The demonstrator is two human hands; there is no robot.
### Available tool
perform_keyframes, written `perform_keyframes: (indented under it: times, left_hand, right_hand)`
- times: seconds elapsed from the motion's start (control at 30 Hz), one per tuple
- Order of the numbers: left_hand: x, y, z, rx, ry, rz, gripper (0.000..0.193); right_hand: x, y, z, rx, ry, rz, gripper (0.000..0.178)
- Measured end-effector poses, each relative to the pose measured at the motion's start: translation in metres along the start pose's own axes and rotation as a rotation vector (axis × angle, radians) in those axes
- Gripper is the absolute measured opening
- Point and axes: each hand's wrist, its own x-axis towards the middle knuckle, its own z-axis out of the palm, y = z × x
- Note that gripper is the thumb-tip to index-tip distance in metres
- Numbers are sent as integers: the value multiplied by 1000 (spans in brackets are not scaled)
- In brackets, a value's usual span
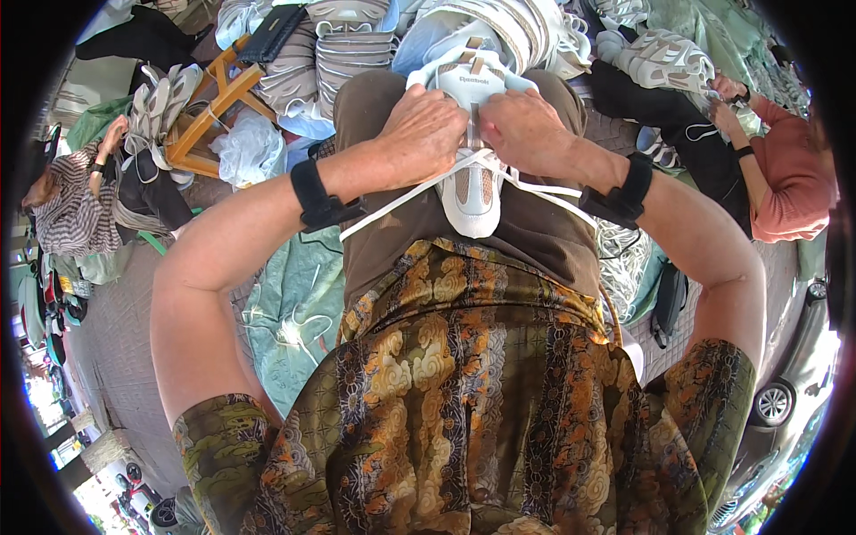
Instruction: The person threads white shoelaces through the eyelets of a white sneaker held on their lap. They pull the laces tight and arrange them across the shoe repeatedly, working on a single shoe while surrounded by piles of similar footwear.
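Note:
A white sneaker (470, 201) with beige mesh panels rests on my lap, its toe pointing toward me. My left hand (426, 134) is closed on the left edge of its lacing opening, fingertips curled in beside the tongue (473, 82). Opposite it, my right hand (526, 132) is closed on the right edge. The knuckles hide what the fingertips pinch. Just below the hands a white shoelace (390, 210) crosses over the shoe, its loose lengths running out left and right across my brown trousers (374, 107).
Stacked sneakers (355, 58) and more shoe parts (508, 27) lie beyond my knees. A wooden stool (209, 111) and a clear plastic bag (248, 147) are at the left. White laces (621, 267) lie heaped at the right. Co-workers sit on both sides; a car (785, 383) stands far right.

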Motion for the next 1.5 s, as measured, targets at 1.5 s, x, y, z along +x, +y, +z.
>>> perform_keyframes:
  times: [1.5]
  left_hand:
    - [-38, -8, -39, -472, -72, -389, 25]
  right_hand:
    - [-107, 68, 3, 447, 591, 285, 17]
